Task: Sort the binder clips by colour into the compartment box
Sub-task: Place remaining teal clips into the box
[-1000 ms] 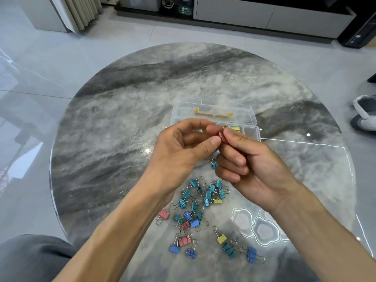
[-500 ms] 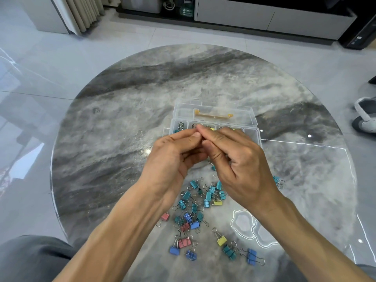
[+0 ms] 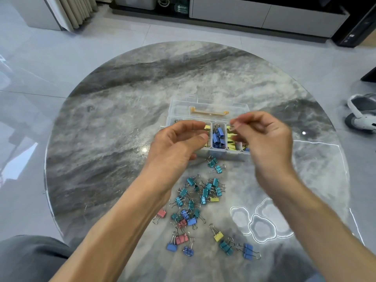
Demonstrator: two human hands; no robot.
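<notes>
A clear compartment box (image 3: 223, 157) stands open on the table, its lid (image 3: 183, 108) tilted back. One compartment holds blue clips (image 3: 218, 137), and yellow clips (image 3: 232, 140) lie beside them. My left hand (image 3: 179, 145) hovers over the box's left end with loosely curved fingers and nothing visible in it. Over the right end is my right hand (image 3: 264, 139), blurred, its fingertips close together. A loose pile of teal, blue, pink and yellow binder clips (image 3: 203, 194) lies on the table nearer to me than the box.
The round marble table (image 3: 122, 119) has its near edge close to my lap. A pink clip (image 3: 161, 213) lies at the pile's left, and a yellow clip (image 3: 218, 236) and blue clip (image 3: 248, 250) nearer me. A white shoe (image 3: 362, 115) sits on the floor at right.
My hands were joined on a red clip above the box. They have now drawn apart, left and right, and the red clip is no longer seen between them.
</notes>
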